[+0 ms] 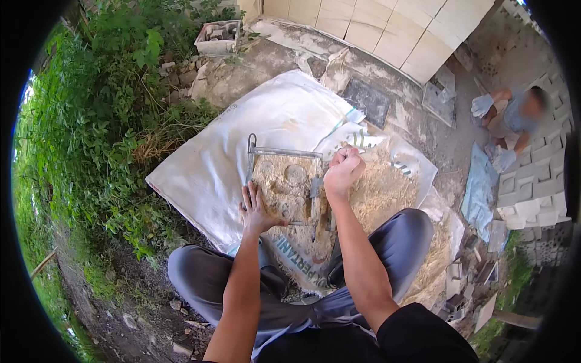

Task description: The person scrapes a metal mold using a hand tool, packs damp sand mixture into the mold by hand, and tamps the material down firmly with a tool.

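A metal frame (284, 151) with a looped handle at its upper left lies on a white sack sheet (206, 163). Packed tan material (275, 187) with rounded hollows fills it. My left hand (257, 212) rests on the frame's lower left part, fingers spread. Just right of the frame, my right hand (345, 170) is raised and closed in a fist; anything inside it is hidden. Loose tan powder (384, 184) is heaped beside and below the right hand.
Green plants (103, 139) fill the left side. A white tub (218, 39) stands at the upper left. A dark slab (366, 101) lies beyond the sheet. At the right, a person (514, 115) in gloves sits near stacked pale blocks (529, 184). Broken pieces (463, 284) lie lower right.
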The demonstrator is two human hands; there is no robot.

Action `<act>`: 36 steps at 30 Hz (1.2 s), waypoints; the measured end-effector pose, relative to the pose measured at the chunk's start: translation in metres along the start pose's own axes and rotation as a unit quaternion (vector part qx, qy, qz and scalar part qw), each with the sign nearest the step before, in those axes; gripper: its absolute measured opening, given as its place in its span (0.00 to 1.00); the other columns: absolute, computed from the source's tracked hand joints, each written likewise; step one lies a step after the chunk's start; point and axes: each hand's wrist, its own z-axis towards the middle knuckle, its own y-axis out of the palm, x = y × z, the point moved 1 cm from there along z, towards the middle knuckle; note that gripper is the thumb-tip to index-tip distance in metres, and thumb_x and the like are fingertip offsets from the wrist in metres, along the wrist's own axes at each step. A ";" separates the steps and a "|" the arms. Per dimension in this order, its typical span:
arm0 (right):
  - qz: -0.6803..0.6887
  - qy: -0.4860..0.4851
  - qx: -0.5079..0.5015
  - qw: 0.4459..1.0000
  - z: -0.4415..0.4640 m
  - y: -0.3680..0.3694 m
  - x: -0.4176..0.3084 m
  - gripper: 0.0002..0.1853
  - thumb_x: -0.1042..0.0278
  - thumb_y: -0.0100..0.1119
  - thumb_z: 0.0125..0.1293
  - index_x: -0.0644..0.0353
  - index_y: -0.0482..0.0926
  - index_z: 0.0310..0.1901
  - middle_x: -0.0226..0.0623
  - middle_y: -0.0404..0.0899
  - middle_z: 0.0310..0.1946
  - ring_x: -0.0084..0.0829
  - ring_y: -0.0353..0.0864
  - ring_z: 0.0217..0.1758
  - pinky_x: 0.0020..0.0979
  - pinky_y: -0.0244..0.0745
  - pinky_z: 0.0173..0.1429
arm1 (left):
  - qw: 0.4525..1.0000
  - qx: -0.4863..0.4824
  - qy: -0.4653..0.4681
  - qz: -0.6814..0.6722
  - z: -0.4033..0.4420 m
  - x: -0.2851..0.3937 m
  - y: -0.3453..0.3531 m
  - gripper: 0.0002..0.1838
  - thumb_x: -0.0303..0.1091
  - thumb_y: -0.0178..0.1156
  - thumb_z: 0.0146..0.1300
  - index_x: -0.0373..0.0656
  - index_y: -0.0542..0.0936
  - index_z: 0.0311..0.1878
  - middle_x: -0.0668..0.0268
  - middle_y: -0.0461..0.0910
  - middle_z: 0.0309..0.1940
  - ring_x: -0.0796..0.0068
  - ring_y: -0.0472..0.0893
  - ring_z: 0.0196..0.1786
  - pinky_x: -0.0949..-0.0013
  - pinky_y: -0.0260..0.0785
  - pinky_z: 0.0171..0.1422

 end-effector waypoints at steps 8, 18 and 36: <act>0.017 -0.040 0.021 0.999 0.000 0.006 0.006 0.21 0.60 0.39 0.65 0.54 0.52 0.15 0.22 0.47 0.12 0.18 0.46 0.14 0.26 0.40 0.19 | 0.999 -0.002 0.011 -0.031 0.000 -0.004 0.000 0.79 0.68 0.74 0.19 0.37 0.43 0.74 0.54 0.26 0.75 0.55 0.26 0.77 0.42 0.31 0.75; 0.060 0.045 0.103 0.992 0.007 0.001 0.004 0.21 0.60 0.38 0.65 0.53 0.52 0.15 0.23 0.51 0.13 0.17 0.46 0.15 0.24 0.42 0.20 | 1.000 0.002 0.012 -0.012 -0.003 -0.005 0.005 0.79 0.71 0.72 0.19 0.40 0.43 0.74 0.57 0.28 0.76 0.57 0.27 0.77 0.42 0.34 0.74; 0.062 -0.021 0.034 0.997 0.012 0.019 -0.046 0.19 0.62 0.40 0.62 0.55 0.54 0.14 0.23 0.51 0.14 0.18 0.47 0.15 0.24 0.39 0.19 | 1.000 -0.015 -0.007 0.009 0.002 -0.003 0.003 0.80 0.70 0.73 0.19 0.38 0.43 0.74 0.56 0.27 0.76 0.56 0.26 0.77 0.43 0.33 0.75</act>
